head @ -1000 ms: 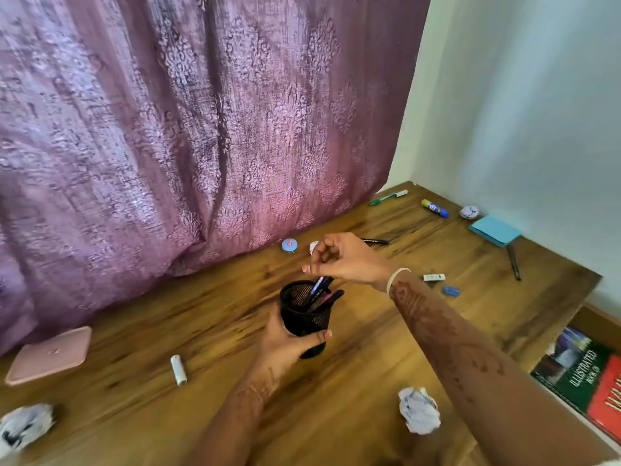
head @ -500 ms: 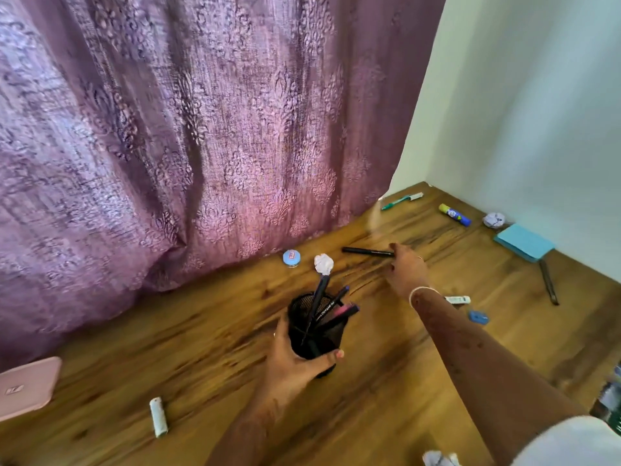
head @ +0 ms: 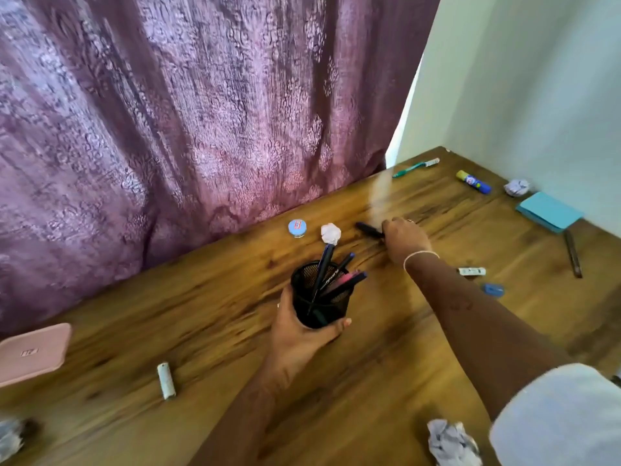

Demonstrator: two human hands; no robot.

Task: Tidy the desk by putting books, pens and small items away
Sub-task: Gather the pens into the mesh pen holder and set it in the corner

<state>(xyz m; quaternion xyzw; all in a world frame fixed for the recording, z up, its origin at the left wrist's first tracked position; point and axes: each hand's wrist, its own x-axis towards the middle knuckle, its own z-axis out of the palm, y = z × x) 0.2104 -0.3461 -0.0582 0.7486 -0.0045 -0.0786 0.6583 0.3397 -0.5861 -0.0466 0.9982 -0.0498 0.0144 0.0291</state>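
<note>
Right fingers now grip pen, holder steady

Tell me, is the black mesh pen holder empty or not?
Not empty: several pens stick up past the rim of the pen holder gripped by the left hand. The right hand grips a black pen.

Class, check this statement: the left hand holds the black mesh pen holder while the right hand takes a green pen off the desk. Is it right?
No. The head view shows the right hand on a black pen; the green pen lies untouched farther back. The left hand does hold the black mesh pen holder.
</note>
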